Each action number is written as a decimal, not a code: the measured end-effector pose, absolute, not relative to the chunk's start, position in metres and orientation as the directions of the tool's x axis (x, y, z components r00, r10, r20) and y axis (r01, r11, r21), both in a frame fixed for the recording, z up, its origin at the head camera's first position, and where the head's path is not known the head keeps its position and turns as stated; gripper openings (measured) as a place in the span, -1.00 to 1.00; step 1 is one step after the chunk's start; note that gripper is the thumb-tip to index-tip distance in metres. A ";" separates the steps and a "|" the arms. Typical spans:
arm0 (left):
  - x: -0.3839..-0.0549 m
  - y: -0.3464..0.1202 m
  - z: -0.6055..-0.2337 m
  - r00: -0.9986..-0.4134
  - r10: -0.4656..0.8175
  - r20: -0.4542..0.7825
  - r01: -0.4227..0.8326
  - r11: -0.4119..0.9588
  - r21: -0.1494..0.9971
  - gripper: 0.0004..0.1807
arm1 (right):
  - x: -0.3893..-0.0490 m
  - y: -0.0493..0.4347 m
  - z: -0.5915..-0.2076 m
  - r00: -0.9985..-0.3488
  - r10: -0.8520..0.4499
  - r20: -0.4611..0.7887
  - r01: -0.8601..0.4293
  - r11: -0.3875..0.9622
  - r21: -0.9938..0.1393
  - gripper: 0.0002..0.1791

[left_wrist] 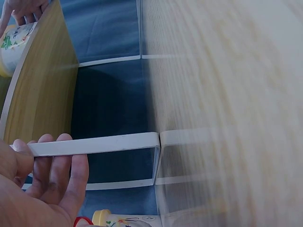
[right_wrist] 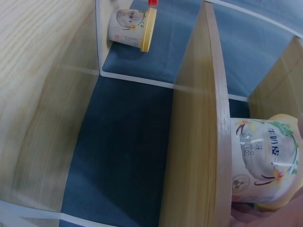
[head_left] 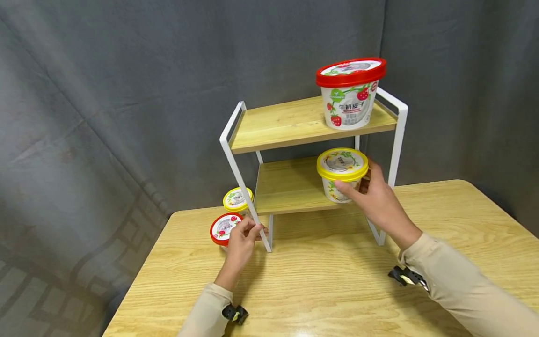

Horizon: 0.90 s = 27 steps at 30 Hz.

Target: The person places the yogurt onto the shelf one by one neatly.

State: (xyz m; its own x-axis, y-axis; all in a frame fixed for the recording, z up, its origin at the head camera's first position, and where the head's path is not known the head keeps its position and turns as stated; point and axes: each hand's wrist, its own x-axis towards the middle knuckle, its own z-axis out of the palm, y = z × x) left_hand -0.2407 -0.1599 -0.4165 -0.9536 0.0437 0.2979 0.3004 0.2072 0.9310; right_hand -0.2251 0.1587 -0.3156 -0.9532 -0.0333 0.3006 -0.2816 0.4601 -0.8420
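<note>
My right hand [head_left: 381,199] grips a yellow-lidded tub [head_left: 342,172] at the right end of the lower board [head_left: 286,185] of a two-tier shelf rack. Its thumb lies on the near side of the tub, while the other fingers are partly hidden behind it. In the right wrist view the tub's printed side [right_wrist: 265,158] stands at the board's edge. My left hand [head_left: 240,245] holds the rack's white front left leg [left_wrist: 109,143] low down, thumb on one side and fingers on the other. Beside that hand stands a red-lidded tub [head_left: 223,230], partly covered by it.
A larger-looking red-lidded tub [head_left: 351,100] stands at the right end of the upper board [head_left: 282,122]. Behind the left red-lidded tub is another yellow-lidded tub [head_left: 236,200], partly hidden by the leg. The rack stands on a wooden table [head_left: 320,281] before a grey curtain [head_left: 168,93].
</note>
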 end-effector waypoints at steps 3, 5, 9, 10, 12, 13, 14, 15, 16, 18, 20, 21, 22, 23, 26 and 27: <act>-0.241 -0.160 -0.417 -0.954 0.042 0.298 0.300 0.209 0.931 -0.86 | -0.226 0.157 -0.315 -0.956 -0.017 0.294 -0.267 0.468 -0.842 0.06; -0.241 -0.160 -0.417 -0.954 0.040 0.296 0.298 0.211 0.931 -0.86 | -0.226 0.157 -0.315 -0.956 -0.009 0.293 -0.263 0.469 -0.843 0.08; -0.241 -0.160 -0.417 -0.956 0.038 0.292 0.294 0.208 0.933 -0.87 | -0.227 0.157 -0.316 -0.948 -0.007 0.317 -0.284 0.462 -0.840 0.08; -0.241 -0.160 -0.417 -0.955 0.039 0.293 0.294 0.209 0.933 -0.87 | -0.227 0.157 -0.317 -0.945 -0.011 0.328 -0.296 0.457 -0.838 0.06; -0.241 -0.160 -0.416 -0.955 0.039 0.294 0.295 0.207 0.933 -0.87 | -0.225 0.157 -0.318 -0.940 -0.014 0.340 -0.309 0.457 -0.834 0.06; -0.241 -0.160 -0.416 -0.955 0.039 0.295 0.297 0.206 0.932 -0.87 | -0.224 0.157 -0.319 -0.939 -0.017 0.344 -0.312 0.460 -0.831 0.07; -0.241 -0.160 -0.416 -0.954 0.039 0.296 0.298 0.206 0.932 -0.87 | -0.222 0.158 -0.320 -0.938 -0.021 0.346 -0.316 0.462 -0.829 0.09; -0.241 -0.160 -0.416 -0.955 0.038 0.295 0.296 0.206 0.933 -0.87 | -0.221 0.158 -0.321 -0.938 -0.027 0.347 -0.319 0.466 -0.826 0.10; -0.241 -0.160 -0.416 -0.955 0.037 0.296 0.297 0.206 0.933 -0.87 | -0.218 0.159 -0.322 -0.938 -0.031 0.345 -0.318 0.473 -0.822 0.12; -0.241 -0.160 -0.416 -0.955 0.038 0.295 0.296 0.208 0.932 -0.87 | -0.212 0.160 -0.325 -0.939 -0.040 0.340 -0.313 0.502 -0.806 0.14; -0.241 -0.161 -0.416 -0.955 0.037 0.293 0.294 0.210 0.932 -0.87 | -0.206 0.162 -0.329 -0.937 -0.049 0.345 -0.317 0.534 -0.784 0.13; -0.241 -0.161 -0.416 -0.956 0.038 0.291 0.293 0.212 0.932 -0.87 | -0.202 0.164 -0.330 -0.937 -0.049 0.345 -0.313 0.554 -0.771 0.13; -0.241 -0.161 -0.416 -0.956 0.039 0.292 0.294 0.213 0.932 -0.87 | -0.198 0.165 -0.332 -0.937 -0.046 0.345 -0.307 0.577 -0.756 0.12; -0.241 -0.161 -0.416 -0.955 0.041 0.292 0.294 0.215 0.931 -0.87 | -0.194 0.167 -0.335 -0.937 -0.043 0.347 -0.302 0.597 -0.743 0.11; -0.241 -0.161 -0.416 -0.958 0.039 0.285 0.287 0.219 0.933 -0.87 | -0.182 0.172 -0.344 -0.918 -0.024 0.396 -0.321 0.633 -0.704 0.01; -0.241 -0.161 -0.416 -0.957 0.038 0.287 0.288 0.220 0.932 -0.87 | -0.179 0.174 -0.349 -0.902 -0.021 0.431 -0.344 0.639 -0.688 -0.05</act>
State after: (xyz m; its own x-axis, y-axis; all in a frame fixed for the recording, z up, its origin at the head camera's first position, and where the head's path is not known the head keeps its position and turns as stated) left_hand -0.2408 -0.1607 -0.4158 -0.9572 0.0385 0.2867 0.2880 0.2202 0.9320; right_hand -0.1791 0.1742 -0.3486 -0.9019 -0.0212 0.4314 -0.3442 0.6387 -0.6882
